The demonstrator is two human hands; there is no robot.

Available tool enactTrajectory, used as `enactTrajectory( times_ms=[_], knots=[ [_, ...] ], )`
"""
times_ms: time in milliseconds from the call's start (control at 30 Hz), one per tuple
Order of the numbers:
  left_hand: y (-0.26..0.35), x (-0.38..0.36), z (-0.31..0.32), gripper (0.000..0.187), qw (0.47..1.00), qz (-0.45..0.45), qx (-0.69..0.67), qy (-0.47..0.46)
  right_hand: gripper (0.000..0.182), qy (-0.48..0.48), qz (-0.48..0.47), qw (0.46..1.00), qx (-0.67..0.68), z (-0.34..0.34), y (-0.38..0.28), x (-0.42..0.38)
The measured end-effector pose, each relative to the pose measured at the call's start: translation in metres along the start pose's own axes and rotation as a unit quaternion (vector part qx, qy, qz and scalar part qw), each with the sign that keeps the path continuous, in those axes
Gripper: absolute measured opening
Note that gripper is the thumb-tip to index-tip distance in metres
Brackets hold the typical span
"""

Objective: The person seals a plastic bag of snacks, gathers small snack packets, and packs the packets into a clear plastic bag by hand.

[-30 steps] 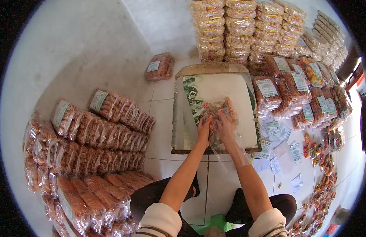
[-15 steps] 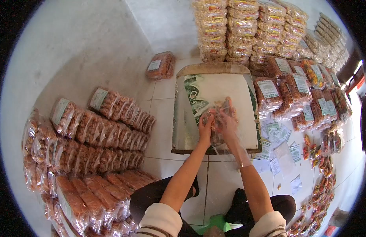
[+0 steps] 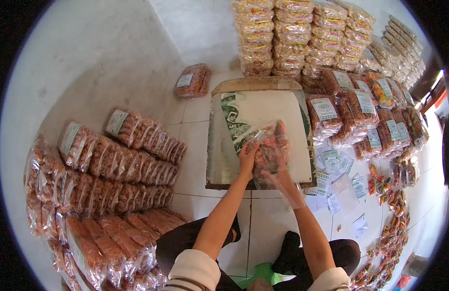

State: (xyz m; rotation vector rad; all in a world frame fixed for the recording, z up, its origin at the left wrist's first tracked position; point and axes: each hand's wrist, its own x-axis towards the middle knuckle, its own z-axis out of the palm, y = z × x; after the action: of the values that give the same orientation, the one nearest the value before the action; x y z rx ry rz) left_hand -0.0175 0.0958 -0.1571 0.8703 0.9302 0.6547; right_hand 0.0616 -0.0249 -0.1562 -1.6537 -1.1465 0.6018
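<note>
A clear plastic bag (image 3: 269, 148) with reddish-brown snack pieces is held over a low table (image 3: 224, 174) with a white and green top. My left hand (image 3: 248, 154) grips the bag's left side, its fingers closed on the edge. On the right, my right hand (image 3: 281, 160) is inside the loose plastic, which covers it down to the forearm, and its fingers are pressed round the snack pieces. The bag's open end hangs toward my body.
Stacked snack bags (image 3: 117, 155) stand at the left, more labelled packs (image 3: 326, 114) at the right, and tall stacks (image 3: 253, 39) behind. One pack (image 3: 193, 81) lies by the wall. Paper labels (image 3: 333, 162) and small snack bundles (image 3: 391, 233) lie on the floor.
The whole view has shifted slightly. The bag's contents sit more upright, and my left hand has moved a little down and away from my right hand.
</note>
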Motion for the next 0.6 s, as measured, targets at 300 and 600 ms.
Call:
enactTrajectory(
  times_ms=[300, 600],
  knots=[
    [0.022, -0.018, 0.002, 0.066, 0.999, -0.041, 0.016, -0.019, 0.092, 0.002, -0.148, 0.989, -0.008, 0.005, -0.026, 0.018],
    [0.003, -0.013, -0.007, 0.080, 0.998, -0.038, 0.046, -0.020, 0.079, 0.074, -0.112, 0.989, -0.059, 0.033, 0.008, 0.050]
  ],
)
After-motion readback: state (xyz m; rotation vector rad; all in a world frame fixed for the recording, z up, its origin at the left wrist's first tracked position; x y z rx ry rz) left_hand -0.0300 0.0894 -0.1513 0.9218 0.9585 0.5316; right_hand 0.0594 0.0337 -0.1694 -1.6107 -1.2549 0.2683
